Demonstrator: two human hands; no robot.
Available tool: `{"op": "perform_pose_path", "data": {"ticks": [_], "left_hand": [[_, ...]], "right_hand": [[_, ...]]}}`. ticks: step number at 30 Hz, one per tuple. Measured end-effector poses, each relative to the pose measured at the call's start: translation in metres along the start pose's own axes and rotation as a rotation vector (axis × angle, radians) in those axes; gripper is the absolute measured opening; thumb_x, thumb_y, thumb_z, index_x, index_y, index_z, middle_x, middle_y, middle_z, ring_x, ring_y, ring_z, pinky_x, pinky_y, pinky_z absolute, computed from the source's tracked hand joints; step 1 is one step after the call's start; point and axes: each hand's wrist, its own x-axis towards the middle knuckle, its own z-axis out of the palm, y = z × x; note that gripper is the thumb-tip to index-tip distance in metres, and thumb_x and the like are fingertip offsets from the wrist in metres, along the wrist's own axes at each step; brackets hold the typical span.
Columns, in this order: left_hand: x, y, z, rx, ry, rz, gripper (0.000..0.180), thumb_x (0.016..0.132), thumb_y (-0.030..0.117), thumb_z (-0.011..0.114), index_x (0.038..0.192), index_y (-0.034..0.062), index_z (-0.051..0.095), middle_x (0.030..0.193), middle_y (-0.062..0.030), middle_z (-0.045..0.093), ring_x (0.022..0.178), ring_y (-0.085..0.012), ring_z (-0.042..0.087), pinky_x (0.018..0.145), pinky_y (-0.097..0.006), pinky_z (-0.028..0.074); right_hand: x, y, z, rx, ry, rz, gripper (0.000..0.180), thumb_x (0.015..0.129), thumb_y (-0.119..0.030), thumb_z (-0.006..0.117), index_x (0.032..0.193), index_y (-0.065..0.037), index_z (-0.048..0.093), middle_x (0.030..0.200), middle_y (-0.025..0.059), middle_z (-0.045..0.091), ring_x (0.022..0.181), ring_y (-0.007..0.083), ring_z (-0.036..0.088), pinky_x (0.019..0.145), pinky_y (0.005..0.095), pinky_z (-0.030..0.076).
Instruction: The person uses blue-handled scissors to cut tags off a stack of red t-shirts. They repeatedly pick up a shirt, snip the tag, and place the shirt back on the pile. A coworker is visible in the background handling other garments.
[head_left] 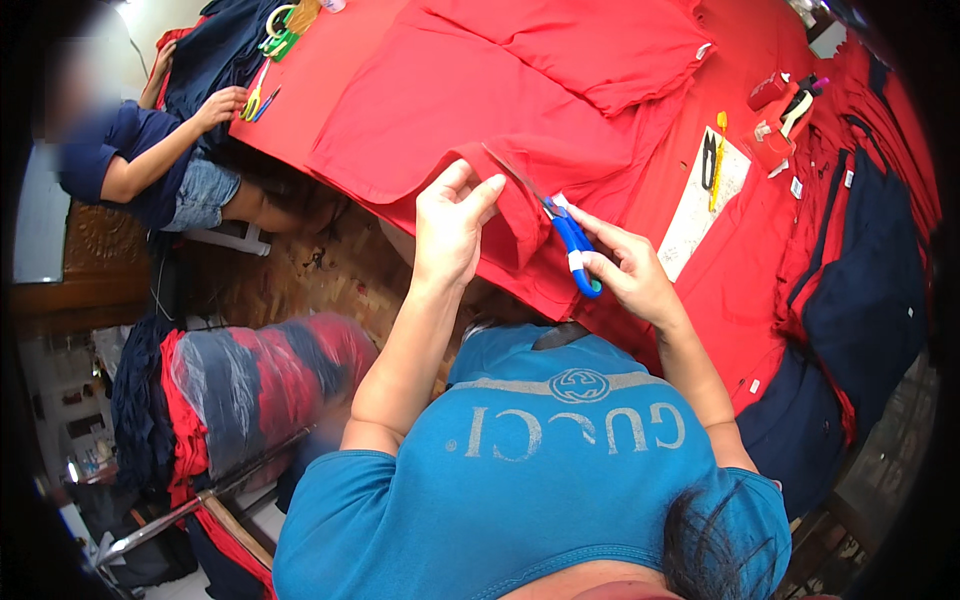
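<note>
Red cloth (430, 110) lies in layers over the table in front of me. My left hand (452, 225) pinches a raised near edge of it between thumb and fingers. In my right hand (635, 270) is a pair of scissors (572, 245) with blue handles, gripped at the handles. Its blades point up and left, over the cloth and toward my left hand. Something small and white shows beside the scissors' pivot; I cannot make out what it is.
At right lie a pale pattern piece (705, 195), black thread snips (709, 160), a yellow pen (718, 170) and a red holder (773, 145). Navy garments (865, 270) hang beyond. Far left, a co-worker's hand (220, 107) is near yellow scissors (252, 103). A plastic-wrapped bundle (260, 385) stands lower left.
</note>
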Motion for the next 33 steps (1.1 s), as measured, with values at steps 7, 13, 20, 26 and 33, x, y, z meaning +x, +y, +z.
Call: {"op": "perform_pose_path", "data": {"ticks": [7, 13, 20, 26, 33], "left_hand": [[0.002, 0.008, -0.020, 0.036, -0.127, -0.070, 0.023, 0.088, -0.001, 0.063, 0.111, -0.0013, 0.060, 0.102, -0.0052, 0.064, 0.088, -0.0095, 0.061, 0.076, -0.025, 0.051], [0.009, -0.012, -0.042, -0.057, -0.255, -0.320, 0.021, 0.090, 0.003, 0.061, 0.109, 0.0073, 0.054, 0.114, -0.0063, 0.060, 0.104, -0.0157, 0.058, 0.083, -0.033, 0.048], [0.028, -0.029, -0.039, -0.086, -0.471, -0.433, 0.012, 0.093, 0.006, 0.059, 0.104, 0.0086, 0.055, 0.104, -0.0065, 0.064, 0.098, -0.0177, 0.062, 0.084, -0.035, 0.051], [0.047, -0.036, -0.004, -0.067, -0.672, -0.327, 0.017, 0.094, 0.008, 0.058, 0.110, 0.0052, 0.057, 0.106, -0.0062, 0.064, 0.094, -0.0155, 0.061, 0.082, -0.030, 0.050], [0.040, -0.025, -0.006, -0.074, -0.743, -0.475, 0.019, 0.095, 0.022, 0.059, 0.105, 0.0067, 0.057, 0.108, -0.0049, 0.062, 0.099, -0.0161, 0.059, 0.086, -0.034, 0.048]], "right_hand": [[-0.010, 0.002, 0.015, 0.388, -0.016, 0.203, 0.041, 0.096, -0.011, 0.049, 0.136, -0.004, 0.049, 0.094, 0.0081, 0.065, 0.072, 0.0126, 0.062, 0.061, 0.0233, 0.051], [-0.041, -0.023, 0.038, 0.616, 0.236, 0.026, 0.052, 0.094, -0.018, 0.056, 0.141, -0.002, 0.040, 0.097, 0.0105, 0.063, 0.066, 0.0135, 0.062, 0.055, 0.0236, 0.053], [-0.155, -0.066, 0.038, 0.260, 0.954, -0.631, 0.046, 0.090, -0.004, 0.057, 0.133, 0.002, 0.041, 0.103, 0.0169, 0.064, 0.087, 0.0278, 0.067, 0.075, 0.0363, 0.055], [-0.295, -0.141, 0.178, -0.746, 1.953, -1.124, 0.030, 0.092, -0.015, 0.053, 0.119, -0.002, 0.049, 0.104, 0.0258, 0.063, 0.097, 0.0322, 0.063, 0.088, 0.0425, 0.050], [-0.330, -0.143, 0.392, -1.540, 2.258, -1.897, 0.022, 0.091, -0.004, 0.047, 0.108, 0.006, 0.056, 0.116, 0.0195, 0.058, 0.121, 0.0319, 0.051, 0.111, 0.0468, 0.035]]}}
